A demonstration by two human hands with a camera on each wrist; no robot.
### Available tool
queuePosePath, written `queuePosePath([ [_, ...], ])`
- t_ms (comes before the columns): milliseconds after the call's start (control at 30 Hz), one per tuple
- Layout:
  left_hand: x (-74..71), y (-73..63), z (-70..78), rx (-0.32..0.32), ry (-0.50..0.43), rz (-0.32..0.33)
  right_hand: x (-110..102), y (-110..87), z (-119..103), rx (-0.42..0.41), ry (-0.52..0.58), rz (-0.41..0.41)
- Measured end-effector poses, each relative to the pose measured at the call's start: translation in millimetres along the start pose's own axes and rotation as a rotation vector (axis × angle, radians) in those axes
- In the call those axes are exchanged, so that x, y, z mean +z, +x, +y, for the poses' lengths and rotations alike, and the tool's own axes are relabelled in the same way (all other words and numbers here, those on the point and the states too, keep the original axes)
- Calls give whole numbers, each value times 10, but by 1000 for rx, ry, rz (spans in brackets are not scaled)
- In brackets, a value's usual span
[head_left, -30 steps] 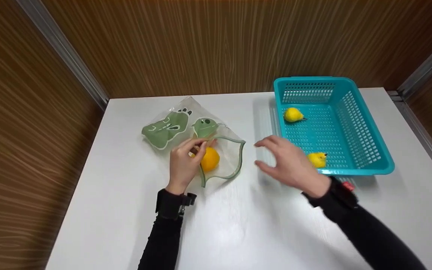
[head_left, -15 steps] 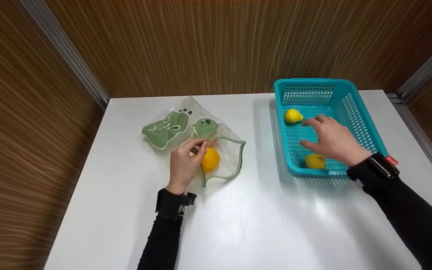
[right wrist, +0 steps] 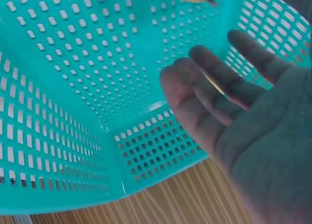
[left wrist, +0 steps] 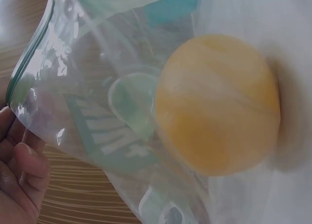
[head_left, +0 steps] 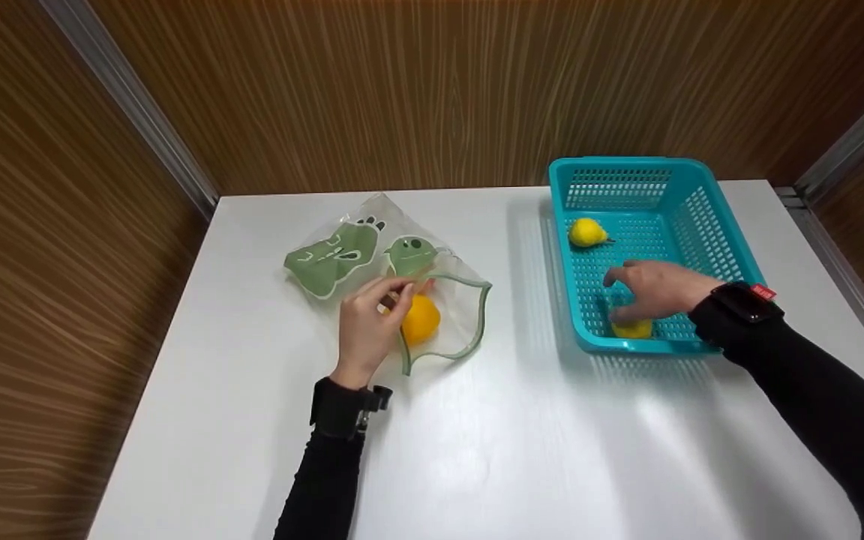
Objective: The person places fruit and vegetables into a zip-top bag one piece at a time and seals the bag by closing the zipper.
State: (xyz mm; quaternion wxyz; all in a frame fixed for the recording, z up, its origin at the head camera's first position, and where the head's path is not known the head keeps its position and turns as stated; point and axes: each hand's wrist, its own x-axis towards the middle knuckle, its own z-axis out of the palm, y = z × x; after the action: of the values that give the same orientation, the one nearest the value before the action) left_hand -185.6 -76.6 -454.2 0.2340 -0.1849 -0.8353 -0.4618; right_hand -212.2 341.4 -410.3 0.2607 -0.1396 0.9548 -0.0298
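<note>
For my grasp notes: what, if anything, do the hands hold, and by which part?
The left hand pinches the clear bag by the opening's green rim; the right hand holds nothing.

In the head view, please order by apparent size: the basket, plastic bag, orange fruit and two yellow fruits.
1. Basket
2. Plastic bag
3. Orange fruit
4. Far yellow fruit, near yellow fruit: unranked, as the right hand partly hides the latter.

Wood-grain panels (head_left: 402,97) and metal strips (head_left: 132,105) surround a white tabletop (head_left: 492,465).
</note>
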Motion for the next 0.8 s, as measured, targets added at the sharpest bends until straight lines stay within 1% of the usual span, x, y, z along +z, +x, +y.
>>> queuePosePath([
  [200, -3, -3, 3, 6, -2, 6, 48, 55, 13, -7, 15, -140],
  [367, -7, -2, 2, 1, -7, 1, 55, 75, 20, 17, 14, -213],
  [500, -7, 1, 2, -8, -6, -6, 54, 77, 12, 18, 24, -274],
  [633, -7, -1, -4, -14, -7, -7, 54, 91, 8, 14, 51, -313],
  [800, -12, -4, -11, -16, -7, -6, 49, 106, 4, 7, 50, -326],
])
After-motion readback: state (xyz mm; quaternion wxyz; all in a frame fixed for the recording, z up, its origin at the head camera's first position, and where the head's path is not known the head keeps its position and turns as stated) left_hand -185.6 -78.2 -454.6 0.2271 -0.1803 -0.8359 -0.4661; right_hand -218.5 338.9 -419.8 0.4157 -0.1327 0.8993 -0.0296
